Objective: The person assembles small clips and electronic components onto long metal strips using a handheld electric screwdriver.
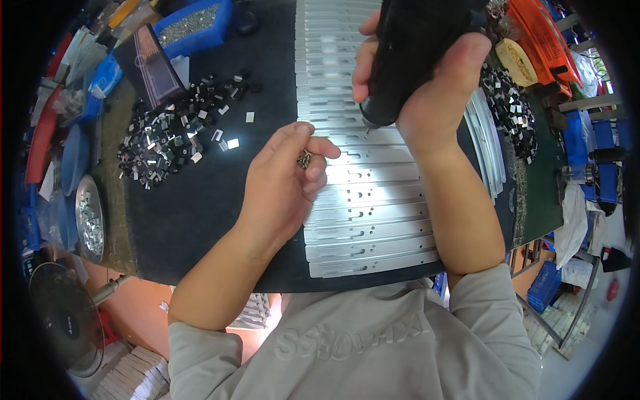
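My right hand (433,107) is wrapped round a black power screwdriver (417,53), its bit pointing down at the metal strips. A small screw seems to sit at the bit's tip, just over one strip. Long silver metal strips (373,230) lie side by side in a row across the dark mat, with holes and slots in them. My left hand (290,163) is curled, palm up, around a small heap of screws (305,159) beside the strips' left ends. Its thumb and forefinger reach toward the strips.
Left of the strips lies a pile of small black and silver parts (160,137), with a propped-up phone or tablet (150,67) behind it. A blue bin (193,30) of small parts, a round metal dish (90,217) and a fan (67,320) stand leftward. More parts (510,110) and an orange basket (540,40) are rightward.
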The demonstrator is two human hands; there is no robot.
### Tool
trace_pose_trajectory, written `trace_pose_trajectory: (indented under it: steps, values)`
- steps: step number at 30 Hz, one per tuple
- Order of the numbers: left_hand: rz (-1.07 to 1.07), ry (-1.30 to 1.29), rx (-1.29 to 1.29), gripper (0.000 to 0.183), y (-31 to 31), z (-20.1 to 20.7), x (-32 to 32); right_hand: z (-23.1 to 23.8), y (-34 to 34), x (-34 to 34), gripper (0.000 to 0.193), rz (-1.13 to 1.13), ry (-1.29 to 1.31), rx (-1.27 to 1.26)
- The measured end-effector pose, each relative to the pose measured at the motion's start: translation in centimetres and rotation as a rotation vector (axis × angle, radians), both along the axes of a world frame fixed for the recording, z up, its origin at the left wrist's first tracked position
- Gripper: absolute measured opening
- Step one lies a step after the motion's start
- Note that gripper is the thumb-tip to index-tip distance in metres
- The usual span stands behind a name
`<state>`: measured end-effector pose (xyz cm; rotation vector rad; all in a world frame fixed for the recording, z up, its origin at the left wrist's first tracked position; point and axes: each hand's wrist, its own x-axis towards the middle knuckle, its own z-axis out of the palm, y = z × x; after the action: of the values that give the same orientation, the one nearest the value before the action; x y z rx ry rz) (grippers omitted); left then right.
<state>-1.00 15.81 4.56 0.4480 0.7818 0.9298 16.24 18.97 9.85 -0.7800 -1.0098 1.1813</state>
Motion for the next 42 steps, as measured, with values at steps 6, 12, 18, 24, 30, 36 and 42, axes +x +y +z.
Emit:
trace_pose_trajectory:
  steps: [6, 12, 18, 24, 30, 36, 42]
  values:
    - [-0.01, 0.022, 0.012, 0.019, -0.2, -0.1, 0.2, -1.4, 0.8, 0.1, 0.104, 0.018, -0.259, 0.124]
    - [-0.056, -0.045, 0.035, 0.018, -0.2, 0.1, 0.1, -1.6, 1.0, 0.8, 0.09, 0.162, -0.196, 0.12]
    - [-0.133, -0.067, 0.066, 0.012, 0.2, -0.8, 0.0, 0.5, 0.1, 1.2, 0.045, 0.062, -0.296, 0.229]
    - [-0.184, -0.158, 0.004, 0.015, -0.1, -0.4, 0.0, 5.7, -2.5, 1.3, 0.075, 0.022, 0.323, 0.279]
    - [-0.217, -0.173, 0.011, 0.023, -0.6, -0.3, 0.1, 4.6, -2.7, 1.6, 0.084, 0.294, 0.337, 0.505]
    - [-0.235, -0.193, 0.008, 0.032, -0.7, -0.2, 0.2, 5.2, -4.1, 0.6, 0.089, 0.231, 0.547, 0.278]
    - [-0.36, -0.221, 0.164, 0.042, -0.4, -1.8, -0.7, 8.0, -5.7, -1.1, 0.076, 0.067, 0.557, 0.101]
